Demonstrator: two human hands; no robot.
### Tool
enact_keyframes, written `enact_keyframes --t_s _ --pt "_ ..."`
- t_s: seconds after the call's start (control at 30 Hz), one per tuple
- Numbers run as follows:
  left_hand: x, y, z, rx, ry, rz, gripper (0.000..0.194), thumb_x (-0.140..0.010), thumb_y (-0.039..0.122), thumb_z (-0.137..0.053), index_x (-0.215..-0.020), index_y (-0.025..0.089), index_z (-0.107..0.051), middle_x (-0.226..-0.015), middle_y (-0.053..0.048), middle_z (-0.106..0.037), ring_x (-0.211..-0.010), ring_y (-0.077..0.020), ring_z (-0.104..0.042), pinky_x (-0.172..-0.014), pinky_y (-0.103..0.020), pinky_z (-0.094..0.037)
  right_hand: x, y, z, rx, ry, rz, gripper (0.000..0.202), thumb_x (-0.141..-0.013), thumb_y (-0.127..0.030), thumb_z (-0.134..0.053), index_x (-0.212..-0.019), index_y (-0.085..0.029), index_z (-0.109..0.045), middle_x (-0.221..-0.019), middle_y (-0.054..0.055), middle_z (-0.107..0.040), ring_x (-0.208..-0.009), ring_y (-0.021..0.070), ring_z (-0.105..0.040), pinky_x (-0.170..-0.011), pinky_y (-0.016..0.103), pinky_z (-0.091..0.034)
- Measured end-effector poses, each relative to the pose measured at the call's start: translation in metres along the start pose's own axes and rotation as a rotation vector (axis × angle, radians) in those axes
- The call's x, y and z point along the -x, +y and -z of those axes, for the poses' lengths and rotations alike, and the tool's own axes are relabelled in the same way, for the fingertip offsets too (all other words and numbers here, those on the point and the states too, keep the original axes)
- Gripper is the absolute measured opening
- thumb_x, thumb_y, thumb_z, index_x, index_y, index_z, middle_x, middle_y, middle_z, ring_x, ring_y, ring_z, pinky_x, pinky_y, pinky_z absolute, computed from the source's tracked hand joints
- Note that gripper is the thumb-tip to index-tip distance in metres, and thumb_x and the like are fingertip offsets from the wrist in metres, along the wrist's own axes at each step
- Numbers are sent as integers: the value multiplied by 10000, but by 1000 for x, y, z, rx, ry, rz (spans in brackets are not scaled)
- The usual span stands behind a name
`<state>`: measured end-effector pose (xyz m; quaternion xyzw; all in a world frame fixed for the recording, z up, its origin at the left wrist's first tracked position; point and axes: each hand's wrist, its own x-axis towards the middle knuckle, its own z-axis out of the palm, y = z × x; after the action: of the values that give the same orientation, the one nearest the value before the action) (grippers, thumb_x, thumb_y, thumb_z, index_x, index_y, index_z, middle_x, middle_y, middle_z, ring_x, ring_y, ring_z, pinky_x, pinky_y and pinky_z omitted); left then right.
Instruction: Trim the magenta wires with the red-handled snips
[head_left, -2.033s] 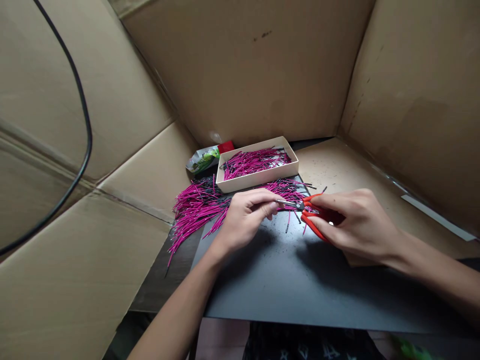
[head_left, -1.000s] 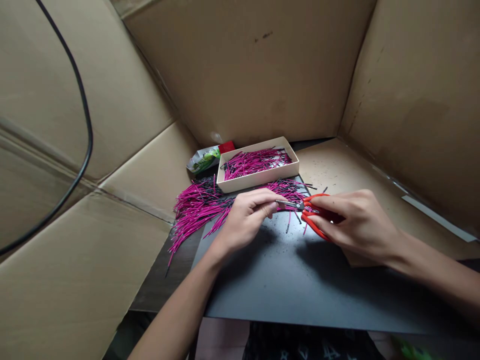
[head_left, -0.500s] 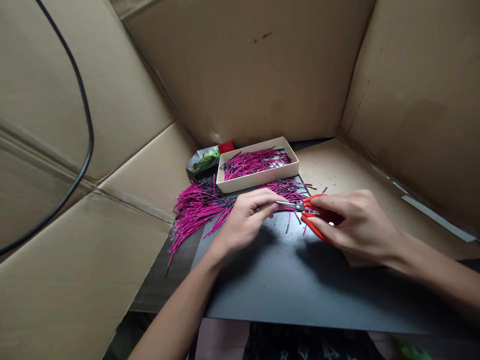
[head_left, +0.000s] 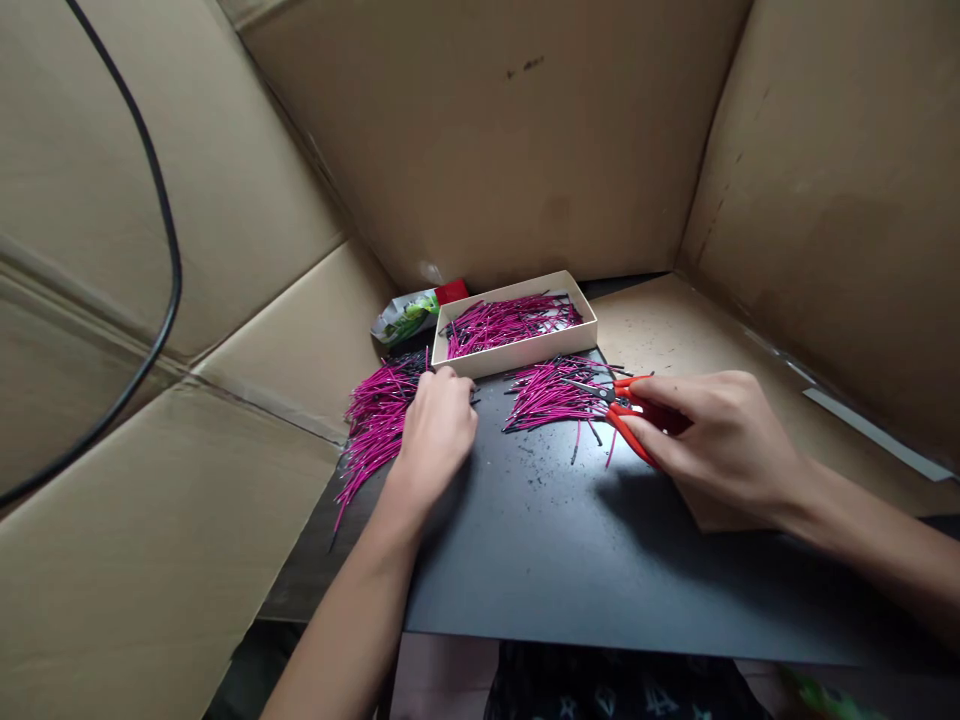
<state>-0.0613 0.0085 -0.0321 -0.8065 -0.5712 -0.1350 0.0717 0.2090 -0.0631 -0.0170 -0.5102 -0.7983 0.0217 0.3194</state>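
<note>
Near a box [head_left: 525, 354] of wires [head_left: 514, 324], right hand [head_left: 712, 425] holds snips [head_left: 621, 411], left hand's [head_left: 439, 422] grip unclear.

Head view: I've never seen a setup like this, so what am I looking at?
There is no machine: a person works bare-handed, seen by one camera worn on the head, looking forward and down. The right hand has red-handled snips in its grip. The left hand is at the left pile of magenta-and-black wires; whether it holds any is hidden. A second pile lies by the snips, on a dark board. Behind sit a pale open box of similar wires and a printed packet, with cardboard walls around.
</note>
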Motion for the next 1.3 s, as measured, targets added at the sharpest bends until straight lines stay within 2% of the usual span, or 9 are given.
enact_keyframes --t_s 0.1,0.17,0.27,0.43,0.6,0.83,1.07,1.2,1.3 --pt "1 -4 0 -76 25 51 248 -775 25 -438 -762 129 -663 -905 -164 -603 -844 -277 -526 -696 -393 -441 0 1 0 2 -8 6 241 -861 -334 -533 -775 -176 -693 -525 0 -560 -454 100 -427 -483 253 -303" --pt "-1 2 -1 50 62 -20 237 -806 42 -456 -853 144 -664 -964 -143 -599 -888 -257 -531 -761 -386 -451 0 1 0 4 -15 11 252 -867 -337 -523 -772 -176 -691 -537 9 -580 -457 102 -445 -484 252 -309" --pt "-4 18 -4 270 8 -199 186 -867 112 -503 -983 151 -642 -995 -99 -583 -909 -209 -547 -825 -354 -463 0 1 0 9 -15 11 241 -864 -328 -524 -814 -171 -700 -569 21 -614 -476 110 -488 -492 252 -327" --pt "0 45 -17 327 -75 -313 141 -908 183 -511 -1014 156 -600 -999 -78 -556 -911 -194 -537 -818 -341 -470 0 1 1 31 -15 17 233 -856 -323 -535 -790 -168 -696 -558 19 -612 -465 110 -483 -485 256 -319" --pt "2 56 -24 241 -72 -276 149 -931 146 -423 -909 162 -569 -947 -79 -559 -851 -195 -521 -733 -315 -454 1 1 4 46 -9 18 265 -863 -361 -523 -762 -169 -676 -549 27 -601 -458 114 -469 -480 268 -302" --pt "2 57 -19 235 -48 -256 133 -918 105 -398 -860 160 -505 -898 -73 -547 -792 -186 -494 -700 -313 -419 1 2 1 41 -5 2 244 -850 -347 -543 -787 -167 -696 -561 27 -615 -467 115 -483 -479 263 -313" --pt "-4 47 -5 662 154 -54 99 -906 155 -488 -815 159 -528 -814 -31 -572 -709 -126 -512 -661 -271 -427 0 0 1 40 -12 -12 258 -853 -368 -543 -757 -177 -689 -520 6 -561 -453 106 -425 -477 268 -282" --pt "-7 41 3 1028 95 63 91 -889 215 -529 -815 164 -545 -686 -1 -566 -519 -82 -484 -484 -231 -404 0 0 2 37 -21 -4 271 -863 -352 -527 -694 -182 -654 -517 4 -549 -458 104 -409 -483 272 -273" --pt "-9 41 8 1193 68 71 103 -862 222 -567 -800 142 -587 -669 -22 -611 -531 -98 -559 -518 -247 -477 0 0 3 31 -17 -1 251 -862 -345 -530 -734 -180 -669 -534 10 -568 -466 107 -429 -486 270 -280"
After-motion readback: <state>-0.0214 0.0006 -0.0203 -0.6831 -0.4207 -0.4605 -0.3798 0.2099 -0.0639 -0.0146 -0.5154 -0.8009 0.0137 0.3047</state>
